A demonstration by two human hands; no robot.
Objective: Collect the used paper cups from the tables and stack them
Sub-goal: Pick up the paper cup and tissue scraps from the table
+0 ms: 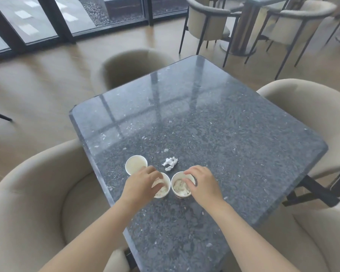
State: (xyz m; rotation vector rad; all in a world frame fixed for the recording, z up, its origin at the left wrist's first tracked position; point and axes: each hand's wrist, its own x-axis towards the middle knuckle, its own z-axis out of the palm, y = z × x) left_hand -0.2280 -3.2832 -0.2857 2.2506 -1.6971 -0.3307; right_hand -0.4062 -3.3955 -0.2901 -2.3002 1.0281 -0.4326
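Table [214,118]: dark speckled stone top, glossy, ringed by beige armchairs [33,195].

Cups, three, white paper, upright, grouped near the table's left edge toward its near corner:
- empty cup [135,164], closest to the left edge;
- left cup [163,188], holding crumpled tissue, just beside the right cup;
- right cup [182,185], also holding crumpled tissue.

Loose tissue wad [170,163]: lay on the top just beyond the pair.

Left hand [140,183]: fingers curled over the left cup's rim; firm grip could not be told.

Right hand [201,182]: fingertips curled on the right cup's rim, likewise
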